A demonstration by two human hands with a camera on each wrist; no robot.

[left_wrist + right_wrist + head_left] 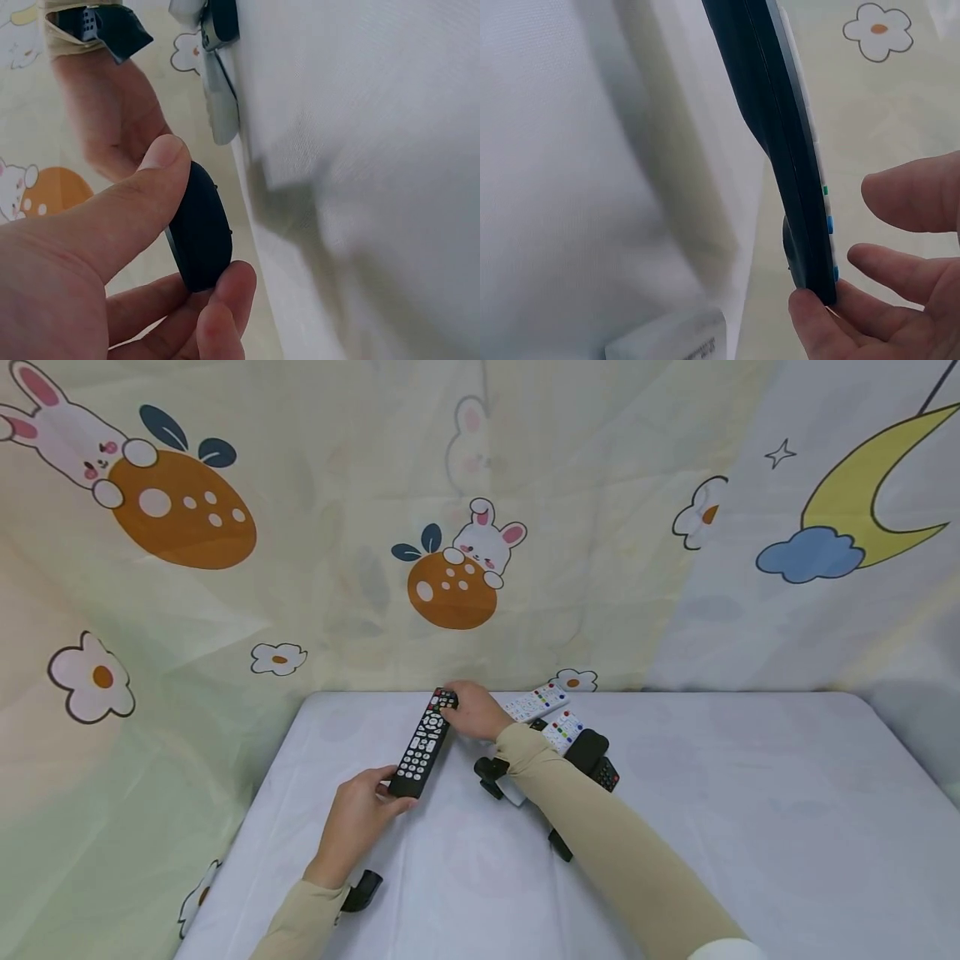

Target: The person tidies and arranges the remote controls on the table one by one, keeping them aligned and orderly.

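Fingers and thumb of the left hand (pixel 358 814) pinch the near end of the black remote (pixel 423 743), while the right hand (pixel 472 710) curls around its far end, seemingly lifting it just off the table (pixel 750 793) near the back edge. Two white remotes (pixel 547 714) lie just right of it.

Staged recording corner, likely in a home. Backdrop: children's bedsheets, rabbit-and-orange print (pixel 453 572) at centre, moon-and-cloud print (pixel 862 518) upper right. Foreground: table under a white cloth (pixel 750 827), several remote controls (pixel 536 702) gathered at its far edge.
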